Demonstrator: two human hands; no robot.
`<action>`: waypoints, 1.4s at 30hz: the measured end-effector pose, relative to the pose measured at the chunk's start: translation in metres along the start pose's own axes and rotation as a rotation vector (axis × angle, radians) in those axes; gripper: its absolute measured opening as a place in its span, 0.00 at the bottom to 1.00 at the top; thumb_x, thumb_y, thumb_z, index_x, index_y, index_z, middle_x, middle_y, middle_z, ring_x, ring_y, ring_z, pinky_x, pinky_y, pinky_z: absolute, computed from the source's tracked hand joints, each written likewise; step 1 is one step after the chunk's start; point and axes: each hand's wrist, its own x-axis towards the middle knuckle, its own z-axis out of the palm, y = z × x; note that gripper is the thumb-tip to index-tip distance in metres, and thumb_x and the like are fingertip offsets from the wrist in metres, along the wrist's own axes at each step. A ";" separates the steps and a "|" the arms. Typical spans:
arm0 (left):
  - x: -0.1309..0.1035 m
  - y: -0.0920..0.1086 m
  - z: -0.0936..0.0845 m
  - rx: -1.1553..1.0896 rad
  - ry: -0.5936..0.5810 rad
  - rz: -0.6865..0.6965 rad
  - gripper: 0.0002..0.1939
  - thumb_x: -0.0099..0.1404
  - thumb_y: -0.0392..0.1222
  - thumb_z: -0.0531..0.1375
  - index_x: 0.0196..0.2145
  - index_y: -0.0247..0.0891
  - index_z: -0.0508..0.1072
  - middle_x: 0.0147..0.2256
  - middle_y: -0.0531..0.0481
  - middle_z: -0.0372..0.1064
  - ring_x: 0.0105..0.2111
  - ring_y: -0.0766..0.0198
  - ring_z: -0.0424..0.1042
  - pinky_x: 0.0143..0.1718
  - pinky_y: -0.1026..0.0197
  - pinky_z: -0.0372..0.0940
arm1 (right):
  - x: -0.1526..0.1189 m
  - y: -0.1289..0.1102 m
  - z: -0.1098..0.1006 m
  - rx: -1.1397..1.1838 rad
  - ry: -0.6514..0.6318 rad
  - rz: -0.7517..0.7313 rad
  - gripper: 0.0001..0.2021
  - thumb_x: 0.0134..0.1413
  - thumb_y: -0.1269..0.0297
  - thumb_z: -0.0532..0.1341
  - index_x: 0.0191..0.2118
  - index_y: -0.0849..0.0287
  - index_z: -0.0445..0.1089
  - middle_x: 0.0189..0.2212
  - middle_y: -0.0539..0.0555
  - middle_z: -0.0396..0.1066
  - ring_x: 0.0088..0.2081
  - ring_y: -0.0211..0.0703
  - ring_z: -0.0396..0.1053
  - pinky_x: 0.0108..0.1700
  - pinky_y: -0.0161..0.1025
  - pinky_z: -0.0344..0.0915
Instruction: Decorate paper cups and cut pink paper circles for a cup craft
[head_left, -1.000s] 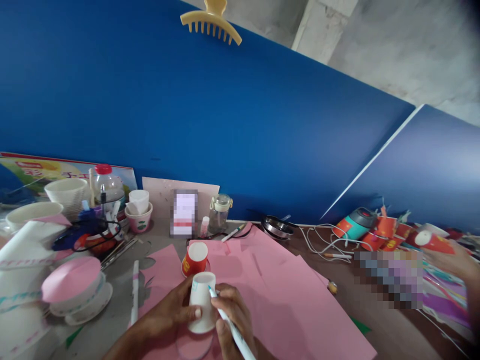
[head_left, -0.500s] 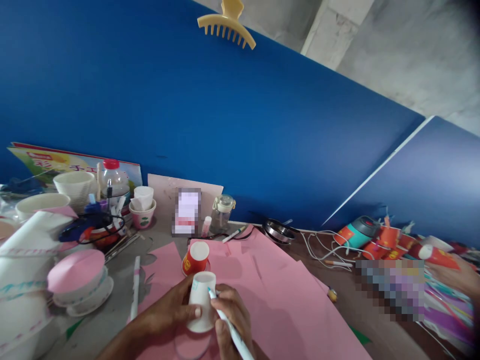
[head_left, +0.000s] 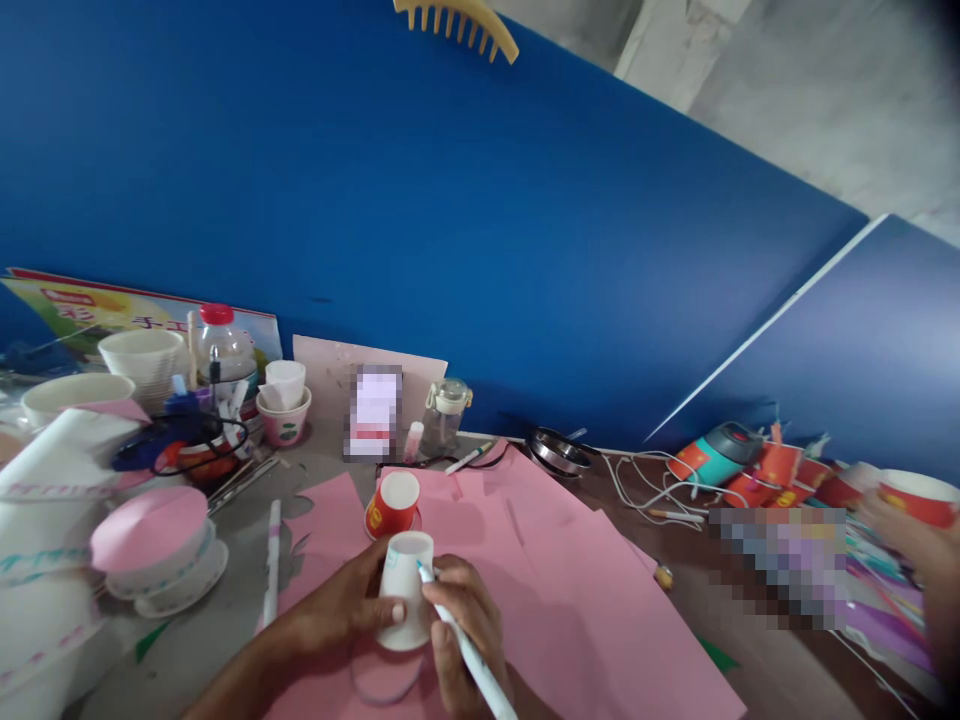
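Pink paper sheets point(head_left: 555, 590): matte, flat, overlapping, position unchanged over the last second; white paper cup point(head_left: 403, 590): tapered, upturned on them near the front edge, unmoved, so marking appears ongoing; left hand point(head_left: 337, 612): fingers curled round the cup wall; right hand point(head_left: 461, 625): pinching a slim white marker point(head_left: 465, 645), tip against the cup.

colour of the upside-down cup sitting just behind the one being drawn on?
Red with a yellow mark; its white base faces up. Head view, the only one, shows it.
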 end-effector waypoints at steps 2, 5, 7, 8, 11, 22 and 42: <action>0.000 -0.002 -0.002 0.018 -0.003 0.000 0.30 0.54 0.53 0.69 0.49 0.36 0.68 0.39 0.49 0.67 0.37 0.61 0.63 0.37 0.61 0.59 | 0.000 0.000 0.000 -0.003 0.005 -0.003 0.14 0.67 0.65 0.48 0.53 0.58 0.63 0.38 0.58 0.65 0.42 0.48 0.69 0.40 0.44 0.72; -0.001 -0.004 -0.004 0.032 -0.002 -0.003 0.29 0.54 0.53 0.68 0.49 0.36 0.68 0.39 0.49 0.66 0.37 0.61 0.63 0.37 0.61 0.59 | 0.000 0.001 -0.001 -0.010 0.001 0.001 0.14 0.67 0.65 0.48 0.52 0.58 0.64 0.39 0.59 0.65 0.42 0.48 0.69 0.40 0.45 0.72; -0.001 -0.005 -0.005 0.039 0.005 -0.003 0.29 0.54 0.53 0.68 0.49 0.36 0.68 0.40 0.48 0.66 0.38 0.60 0.63 0.38 0.60 0.59 | -0.001 0.001 -0.002 -0.013 -0.015 0.010 0.14 0.67 0.65 0.48 0.52 0.59 0.64 0.39 0.59 0.65 0.42 0.48 0.69 0.40 0.45 0.72; -0.001 -0.005 -0.005 0.042 0.007 -0.005 0.29 0.54 0.53 0.69 0.49 0.36 0.68 0.40 0.48 0.66 0.38 0.60 0.63 0.39 0.60 0.59 | -0.002 0.001 -0.002 -0.018 -0.022 0.014 0.14 0.67 0.65 0.48 0.52 0.59 0.64 0.39 0.59 0.66 0.42 0.49 0.69 0.39 0.46 0.72; -0.001 -0.005 -0.005 0.044 0.010 0.000 0.30 0.54 0.52 0.69 0.50 0.36 0.67 0.40 0.48 0.66 0.38 0.60 0.62 0.39 0.60 0.59 | -0.004 0.001 -0.003 -0.049 -0.028 0.028 0.14 0.67 0.65 0.47 0.52 0.58 0.64 0.39 0.60 0.66 0.42 0.49 0.70 0.39 0.46 0.73; -0.001 -0.003 -0.004 0.065 -0.016 0.010 0.29 0.55 0.53 0.68 0.49 0.36 0.67 0.40 0.48 0.65 0.39 0.60 0.62 0.38 0.61 0.59 | 0.003 -0.005 -0.003 -0.009 0.005 0.026 0.12 0.67 0.65 0.48 0.49 0.57 0.65 0.36 0.58 0.67 0.41 0.48 0.70 0.39 0.46 0.72; -0.001 0.006 0.002 0.092 -0.011 -0.012 0.27 0.54 0.54 0.67 0.46 0.36 0.68 0.37 0.49 0.63 0.36 0.61 0.59 0.36 0.61 0.57 | -0.001 -0.004 -0.004 -0.040 -0.012 0.080 0.13 0.67 0.64 0.47 0.51 0.56 0.63 0.37 0.57 0.66 0.36 0.45 0.70 0.35 0.43 0.72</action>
